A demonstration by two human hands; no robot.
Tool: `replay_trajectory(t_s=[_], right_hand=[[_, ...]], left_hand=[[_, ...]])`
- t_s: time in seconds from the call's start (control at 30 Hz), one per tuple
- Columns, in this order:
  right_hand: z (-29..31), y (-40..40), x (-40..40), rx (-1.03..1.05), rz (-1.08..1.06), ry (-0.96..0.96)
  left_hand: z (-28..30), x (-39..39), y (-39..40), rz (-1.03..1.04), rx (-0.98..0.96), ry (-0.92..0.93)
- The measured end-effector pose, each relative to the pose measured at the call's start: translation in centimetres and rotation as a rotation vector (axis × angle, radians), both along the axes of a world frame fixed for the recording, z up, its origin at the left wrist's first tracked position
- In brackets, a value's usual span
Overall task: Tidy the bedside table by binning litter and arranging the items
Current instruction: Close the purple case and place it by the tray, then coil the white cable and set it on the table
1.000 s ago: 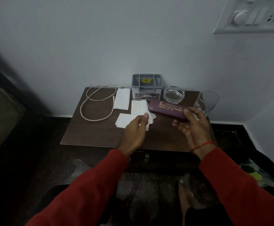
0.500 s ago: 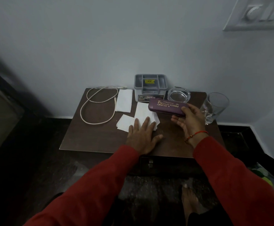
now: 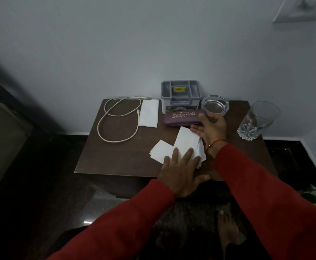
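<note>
**Two hands at the bedside table, one on the papers, one on the case**

The left hand lies flat, palm down, fingers spread wide over the near end of a loose stack of white paper slips at the front middle of the brown bedside table. Nothing is gripped; the open hand simply presses on the slips. Its red sleeve reaches in from below.

The right hand stretches farther in, wrist bent, a red thread around it. Its thumb sits on top and its fingers curl beneath the right end of a purple spectacle case, pinching it. The case lies lengthwise just in front of a grey organiser box by the wall, its far end seemingly on the tabletop.

A glass ashtray stands just beyond the right hand. A tumbler is tilted at the table's right edge. A folded white tissue and a looped cable lie at the back left.
</note>
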State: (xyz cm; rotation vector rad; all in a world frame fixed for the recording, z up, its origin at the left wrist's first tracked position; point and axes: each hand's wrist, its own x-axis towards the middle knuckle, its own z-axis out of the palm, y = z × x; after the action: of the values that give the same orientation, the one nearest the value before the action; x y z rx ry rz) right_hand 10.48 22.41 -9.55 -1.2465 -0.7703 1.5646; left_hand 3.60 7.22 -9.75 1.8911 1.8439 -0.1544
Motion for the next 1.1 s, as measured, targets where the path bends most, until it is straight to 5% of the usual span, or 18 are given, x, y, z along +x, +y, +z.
replay_trajectory(t_s=[0.53,0.7,0.9,1.1], right_hand=[[-1.9,1.4,-1.1,0.022,0.048,-0.192],[-0.6,0.4,-0.4,0.151,0.010,-0.324],[1.3,-2.2,-0.6,0.164,0.124,-0.268],[2.7,-5.1,-1.0,0.277,0.302,-0.334]], left_hand=[[0.2,-0.2,0.2,-0.034,0.009,0.057],[1.2,-1.3,0.8,0.005,0.178,0.051],[3.4,-10.1,1.2,0.477,0.340,0.074],[-0.1,-17.9,-1.9,0.877,0.159,0.153]])
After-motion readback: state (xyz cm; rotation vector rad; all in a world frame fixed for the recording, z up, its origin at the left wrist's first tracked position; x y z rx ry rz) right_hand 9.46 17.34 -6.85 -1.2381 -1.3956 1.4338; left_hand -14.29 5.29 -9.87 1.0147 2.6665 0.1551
